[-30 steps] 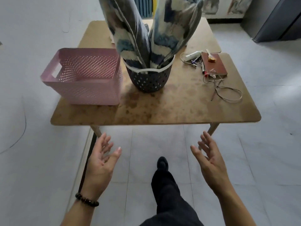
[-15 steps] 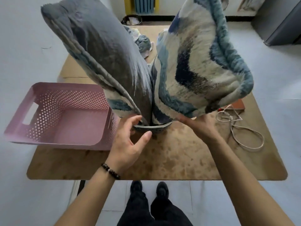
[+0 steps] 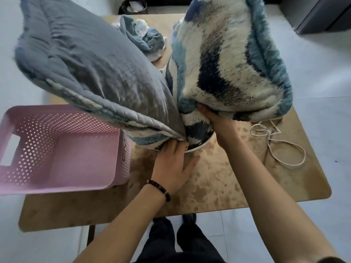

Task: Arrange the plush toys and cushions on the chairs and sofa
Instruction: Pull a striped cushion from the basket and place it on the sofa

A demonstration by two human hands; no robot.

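Grey cushion (image 3: 91, 73) at ten o'clock; blue-white-navy wavy cushion (image 3: 228, 63) at one o'clock; pink perforated basket (image 3: 62, 149) at nine; mottled tan table (image 3: 218, 179).

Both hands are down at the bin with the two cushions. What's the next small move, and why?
Probably lift the patterned cushion straight up: the right hand already grips its lower end, while the left hand rests at the dark bin rim, likely steadying it.

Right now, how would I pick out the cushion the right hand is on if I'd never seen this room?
Find the wooden table with the pink basket at its left end. Beside that basket, two cushions stand stuffed into a dark bin with a white rim. The right hand presses into the fluffy cushion, shaggy with white, blue and navy waves; its neighbour, the grey cushion, shows a plain quilted face.
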